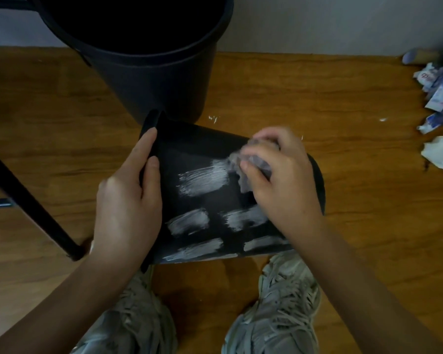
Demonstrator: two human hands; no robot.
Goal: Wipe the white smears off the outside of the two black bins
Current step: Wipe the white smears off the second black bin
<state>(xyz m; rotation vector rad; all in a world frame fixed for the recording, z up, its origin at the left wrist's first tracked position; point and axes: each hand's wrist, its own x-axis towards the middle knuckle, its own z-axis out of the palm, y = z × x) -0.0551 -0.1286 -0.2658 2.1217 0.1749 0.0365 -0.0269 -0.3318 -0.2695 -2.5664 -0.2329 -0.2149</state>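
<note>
A small black bin (205, 146) lies on its side on the wooden floor, mouth to the left. Several white smears (202, 181) streak its upper side. My left hand (128, 200) grips the bin's rim at the left end. My right hand (279, 175) holds a crumpled grey cloth (243, 164) and presses it on the bin near its base, at the right end of the top smear. A larger black bin (149, 80) stands upright just behind, touching the small one's rim.
A black metal leg (28, 200) slants across the floor at left. Crumpled wrappers and tissue (440, 103) lie piled at the right edge. White flecks (212, 119) dot the floor behind the small bin. My two grey shoes (274, 310) stand below it.
</note>
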